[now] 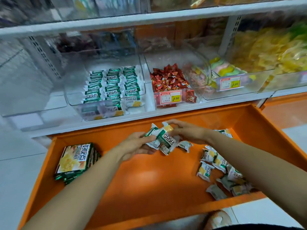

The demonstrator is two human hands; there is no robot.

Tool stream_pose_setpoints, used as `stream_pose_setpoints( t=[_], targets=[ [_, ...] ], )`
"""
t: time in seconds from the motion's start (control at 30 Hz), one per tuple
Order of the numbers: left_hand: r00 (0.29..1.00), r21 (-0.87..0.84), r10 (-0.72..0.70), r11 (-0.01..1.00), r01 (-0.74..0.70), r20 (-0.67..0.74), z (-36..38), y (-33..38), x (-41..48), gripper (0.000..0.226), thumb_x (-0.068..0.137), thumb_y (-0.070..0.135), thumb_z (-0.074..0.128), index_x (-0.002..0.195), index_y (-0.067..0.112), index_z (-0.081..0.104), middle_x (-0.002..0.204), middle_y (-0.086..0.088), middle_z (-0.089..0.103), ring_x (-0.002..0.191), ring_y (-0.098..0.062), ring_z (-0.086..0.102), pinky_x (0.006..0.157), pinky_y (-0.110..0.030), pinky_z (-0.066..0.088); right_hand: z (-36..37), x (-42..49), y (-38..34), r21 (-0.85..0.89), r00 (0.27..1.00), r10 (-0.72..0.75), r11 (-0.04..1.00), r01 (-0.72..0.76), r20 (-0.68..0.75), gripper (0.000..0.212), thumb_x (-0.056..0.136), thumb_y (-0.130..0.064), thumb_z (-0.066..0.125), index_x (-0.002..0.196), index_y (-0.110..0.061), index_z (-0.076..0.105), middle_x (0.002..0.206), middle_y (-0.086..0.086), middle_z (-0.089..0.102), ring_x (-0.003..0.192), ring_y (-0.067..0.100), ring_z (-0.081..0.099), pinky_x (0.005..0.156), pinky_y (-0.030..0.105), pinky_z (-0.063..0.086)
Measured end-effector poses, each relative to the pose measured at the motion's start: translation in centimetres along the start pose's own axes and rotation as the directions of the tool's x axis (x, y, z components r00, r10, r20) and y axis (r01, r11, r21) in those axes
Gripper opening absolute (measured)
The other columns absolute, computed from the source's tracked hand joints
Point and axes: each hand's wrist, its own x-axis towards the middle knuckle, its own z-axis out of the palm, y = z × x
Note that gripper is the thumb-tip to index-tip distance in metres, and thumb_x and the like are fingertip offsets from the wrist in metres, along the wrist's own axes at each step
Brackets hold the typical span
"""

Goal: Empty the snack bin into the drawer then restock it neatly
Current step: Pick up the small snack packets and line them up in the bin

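Near the centre of the frame, over the open orange drawer [149,188], both hands are busy with one small bundle of green-and-white packets [164,138]. The left hand [136,145] curls round the bundle's near end, and the right hand [187,132] pinches its far end from the upper right, fingers bent over the wrappers. The bundle sits askew, with one or two packets hanging loose beneath it.

Above it, the clear snack bin [73,90] on the shelf already holds three tidy rows [113,83] of the same packets, so restocking looks well along. More loose packets [221,173] lie scattered in the lower right of the drawer, and a stack of flattened cartons [76,160] rests at its left side. Red sweets [167,80] fill the next bin to the right.

These packets are probably very light, with glossy, slippery wrappers that slide against one another. Whatever is inside may be brittle, so squeezing hard seems unwise. The best hold is likely across the flat faces, pressing the bundle together from both ends, not by the thin crimped seals. Squaring the packets first should help them drop into a row cleanly.
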Motion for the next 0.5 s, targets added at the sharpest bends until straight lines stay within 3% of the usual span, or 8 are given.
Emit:
stream_pose_setpoints(
  t=[0.1,0.17,0.23,0.37,0.5],
  targets=[
    [0.995,0.024,0.053,0.998,-0.051,-0.085,-0.3,0.5,-2.0,0.035,0.089,0.019,0.065,0.117,-0.001,0.059,0.097,-0.02,0.072,0.077,-0.025,0.07,0.076,-0.035,0.06,0.9,-1.2,-1.2,0.101,0.998,-0.042,0.994,0.046,-0.042,0.028,0.089,-0.008,0.062,0.115,-0.017,0.055,0.096,0.013,0.065,0.083,0.019,0.059,0.072,0.031,0.045],
    [0.985,0.051,0.089,0.995,-0.082,-0.148,-0.6,0.4,-3.0,0.035,0.091,0.019,0.064,0.12,0.002,0.058,0.108,-0.019,0.07,0.087,-0.023,0.069,0.079,-0.035,0.059,1.7,-1.8,-1.7,0.185,0.995,-0.077,0.979,0.088,-0.067,0.018,0.09,-0.003,0.059,0.103,-0.012,0.052,0.108,0.021,0.066,0.1,0.03,0.064,0.087,0.039,0.052],
    [0.973,0.072,0.129,0.991,-0.117,-0.193,-0.5,0.5,-3.7,0.033,0.093,0.019,0.061,0.123,0.006,0.058,0.115,-0.016,0.068,0.096,-0.021,0.067,0.082,-0.034,0.058,2.5,-2.4,-2.3,0.23,0.991,-0.106,0.965,0.122,-0.08,0.018,0.087,-0.002,0.063,0.095,-0.013,0.052,0.115,0.027,0.064,0.111,0.036,0.062,0.1,0.047,0.048],
    [0.958,-0.004,0.177,0.983,-0.183,-0.225,0.2,1.6,-5.3,0.029,0.1,0.016,0.048,0.125,0.005,0.058,0.114,-0.017,0.068,0.1,-0.026,0.066,0.081,-0.033,0.059,4.6,-2.9,-3.1,0.156,0.98,-0.179,0.969,0.191,-0.092,0.023,0.082,-0.008,0.071,0.095,-0.012,0.052,0.109,0.022,0.067,0.097,0.027,0.067,0.095,0.04,0.05],
    [0.96,-0.057,0.209,0.973,-0.223,-0.185,0.4,2.8,-6.8,0.038,0.102,0.034,0.039,0.12,0.01,0.062,0.111,-0.013,0.07,0.104,-0.027,0.067,0.091,-0.041,0.055,5.6,-2.9,-3.7,0.177,0.958,-0.243,0.947,0.269,-0.152,0.021,0.084,-0.008,0.07,0.091,-0.013,0.051,0.11,0.022,0.066,0.099,0.03,0.063,0.097,0.043,0.047]
  ],
)
